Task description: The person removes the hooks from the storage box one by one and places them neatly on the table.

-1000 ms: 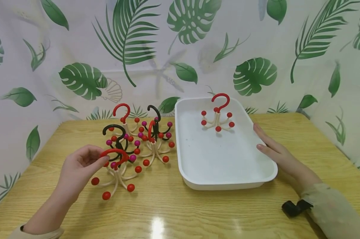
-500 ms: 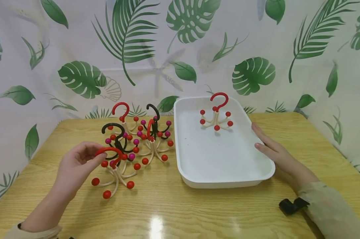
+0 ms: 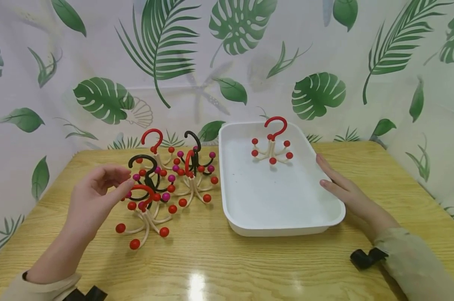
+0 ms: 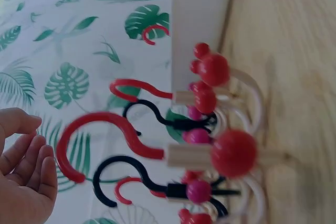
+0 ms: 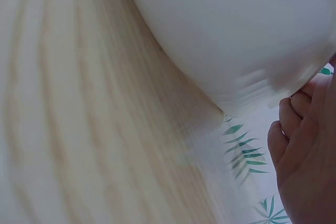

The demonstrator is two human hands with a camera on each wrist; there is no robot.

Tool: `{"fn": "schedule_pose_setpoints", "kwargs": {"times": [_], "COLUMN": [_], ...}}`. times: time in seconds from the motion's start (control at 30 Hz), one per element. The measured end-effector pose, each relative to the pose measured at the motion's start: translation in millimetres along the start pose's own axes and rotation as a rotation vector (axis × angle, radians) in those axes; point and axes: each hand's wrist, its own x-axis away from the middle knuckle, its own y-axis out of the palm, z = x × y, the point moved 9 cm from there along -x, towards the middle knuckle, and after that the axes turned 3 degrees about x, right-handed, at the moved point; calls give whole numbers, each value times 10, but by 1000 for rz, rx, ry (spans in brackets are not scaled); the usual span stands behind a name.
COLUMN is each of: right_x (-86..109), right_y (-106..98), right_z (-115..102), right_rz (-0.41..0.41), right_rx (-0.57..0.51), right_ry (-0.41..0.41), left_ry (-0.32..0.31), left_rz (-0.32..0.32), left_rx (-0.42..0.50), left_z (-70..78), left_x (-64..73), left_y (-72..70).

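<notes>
My left hand (image 3: 95, 196) hovers beside the nearest multi-arm hook hanger (image 3: 146, 219), which has a red hook, cream arms and red ball tips. Its thumb and fingers are apart; in the left wrist view a gap shows between the hand (image 4: 26, 171) and the red hook (image 4: 126, 135). That hanger stands upright on the table. On the other side, my right hand (image 3: 347, 196) rests along the right rim of a white tray (image 3: 283, 230), fingers extended against its side. One red-hooked hanger (image 3: 272, 150) stands at the back inside the tray.
Behind the nearest hanger cluster two black-hooked hangers, front (image 3: 149, 179) and back (image 3: 195, 152), with magenta balls, and two red-hooked ones, middle (image 3: 192, 184) and rear (image 3: 156, 152). Their arms overlap. A leaf-print cloth (image 3: 197, 96) hangs behind the wooden table (image 3: 227, 267).
The thumb and fingers of my left hand have let go of the nearest hanger's red hook and lifted slightly up from it. The right hand stays on the tray.
</notes>
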Motion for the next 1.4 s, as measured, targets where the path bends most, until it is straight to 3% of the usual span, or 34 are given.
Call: {"fn": "schedule_pose_setpoints", "kwargs": {"times": [0.2,0.5,0.67,1.03,1.4], "right_x": [-11,9,14,-3,-17], "right_y": [-3,-17,-21,-23,-27], "right_z": [-12,-10,4,43,35], "right_rz": [3,11,11,15,11], "right_rx": [9,16,12,39,30], "right_ry": [0,-26,-41,-8,-2], "left_ry": [96,164,183,140,135], "left_rz": [-35,-182,-243,-307,-342], "left_rx": [132,289,327,403,445], "left_z": [313,696,875,1031,1040], "left_x": [-73,-191,-250,-465,-596], "left_y": [201,784,1089,1607,1962]}}
